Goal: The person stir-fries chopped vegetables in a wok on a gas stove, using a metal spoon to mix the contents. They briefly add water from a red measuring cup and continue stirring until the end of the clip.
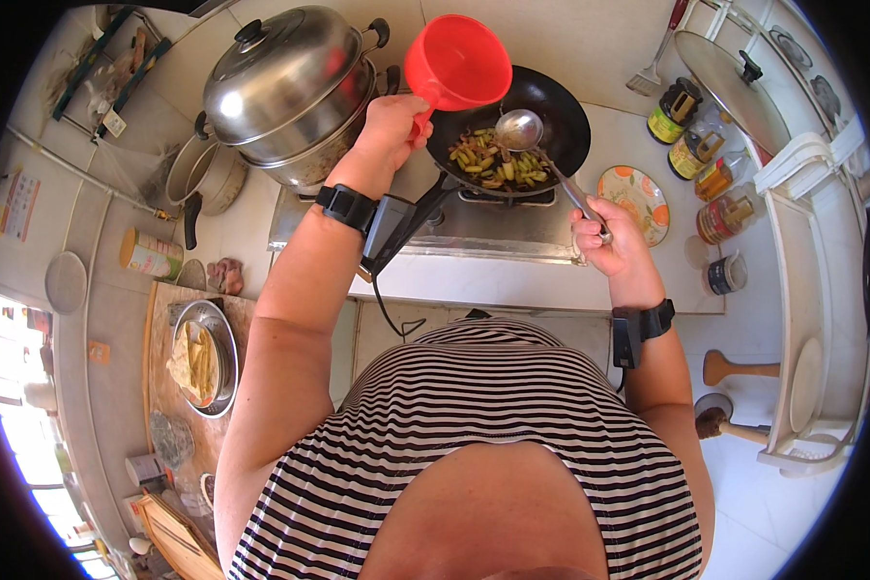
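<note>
My left hand [393, 130] grips the handle of a red plastic water ladle [471, 61], held above the left side of a black wok [569, 109]. The ladle's bowl faces up toward me, and I cannot tell whether liquid is inside. In my right hand [612, 235] is the handle of a metal soup ladle [520, 130]. Its round bowl rests in or just over the wok, beside chopped green vegetable pieces [504, 170] mixed with browned bits. The wok sits on a gas stove [493, 232], its long black handle pointing toward me and to the left.
Left of the wok stands a large lidded steel steamer pot [283, 87], with a saucepan [206, 174] beyond it. A patterned plate [634, 203] and several condiment bottles [689, 154] line the right side. Flatbread [194, 359] lies in a metal basin on the left wooden surface [161, 319].
</note>
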Available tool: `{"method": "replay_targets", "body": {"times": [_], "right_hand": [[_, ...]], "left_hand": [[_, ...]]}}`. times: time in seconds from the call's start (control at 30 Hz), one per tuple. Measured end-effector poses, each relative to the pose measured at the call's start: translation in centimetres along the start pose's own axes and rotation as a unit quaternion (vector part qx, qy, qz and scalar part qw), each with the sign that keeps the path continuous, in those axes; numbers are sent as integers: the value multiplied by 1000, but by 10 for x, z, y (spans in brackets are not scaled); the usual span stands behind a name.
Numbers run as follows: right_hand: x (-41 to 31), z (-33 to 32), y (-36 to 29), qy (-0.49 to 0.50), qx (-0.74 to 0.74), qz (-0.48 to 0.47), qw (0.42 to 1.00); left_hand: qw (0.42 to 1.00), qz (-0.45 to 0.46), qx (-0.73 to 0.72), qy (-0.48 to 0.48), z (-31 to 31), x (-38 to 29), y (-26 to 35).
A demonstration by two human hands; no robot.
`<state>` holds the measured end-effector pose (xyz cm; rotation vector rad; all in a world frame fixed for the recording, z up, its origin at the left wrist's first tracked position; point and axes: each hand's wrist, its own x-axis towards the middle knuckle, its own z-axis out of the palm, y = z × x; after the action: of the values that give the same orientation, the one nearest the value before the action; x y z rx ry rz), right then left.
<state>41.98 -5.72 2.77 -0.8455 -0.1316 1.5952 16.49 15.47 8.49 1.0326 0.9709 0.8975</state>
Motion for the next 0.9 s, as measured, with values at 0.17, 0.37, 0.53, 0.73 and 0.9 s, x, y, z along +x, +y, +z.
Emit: {"method": "replay_targets", "body": {"times": [0.17, 0.37, 0.53, 0.73, 0.9], "right_hand": [[4, 8, 1, 101, -334, -134, 927], [21, -14, -5, 147, -556, -286, 766], [25, -19, -2, 183, -528, -235, 795], [6, -13, 14, 103, -412, -124, 897], [6, -21, 12, 133, -472, -222, 843]], "left_hand": [[986, -50, -141, -67, -11, -22, 9], [982, -44, -166, -77, -28, -65, 20], [974, -39, -201, -96, -48, -104, 29], [977, -1, -197, -86, -85, -164, 34], [985, 27, -171, -13, -113, -221, 30]]}}
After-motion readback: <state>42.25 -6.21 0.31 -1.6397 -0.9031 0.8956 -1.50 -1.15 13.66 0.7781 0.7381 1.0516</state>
